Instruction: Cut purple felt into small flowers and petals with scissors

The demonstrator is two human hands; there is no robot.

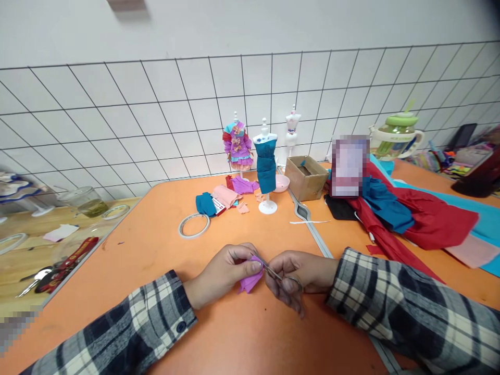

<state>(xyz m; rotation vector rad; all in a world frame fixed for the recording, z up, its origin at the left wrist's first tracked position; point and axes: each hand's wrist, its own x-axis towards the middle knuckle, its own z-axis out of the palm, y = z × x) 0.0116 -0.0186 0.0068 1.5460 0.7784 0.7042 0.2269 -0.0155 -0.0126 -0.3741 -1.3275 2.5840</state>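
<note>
Low over the front of the orange table, my left hand (230, 271) pinches a folded piece of purple crepe paper (251, 281) between thumb and fingers. The paper's loose end hangs below the thumb. Small metal scissors (273, 273) are in my right hand (291, 278), with fingers in the handle loops. The blades point left and meet the paper's upper edge beside my left thumb. Whether the blades are parted is too small to tell. Just beyond my hands stands a small white dress form (267, 165) wrapped in teal paper.
Behind are a dress form in a purple ruffled outfit (237, 146), a bare white form (292, 127), a cardboard box (307, 177) and a pink bowl (282, 183). A tape roll (194, 226) lies left, near paper scraps (226, 197). Red paper (433, 216) and a blurred-out screen (349, 166) are right.
</note>
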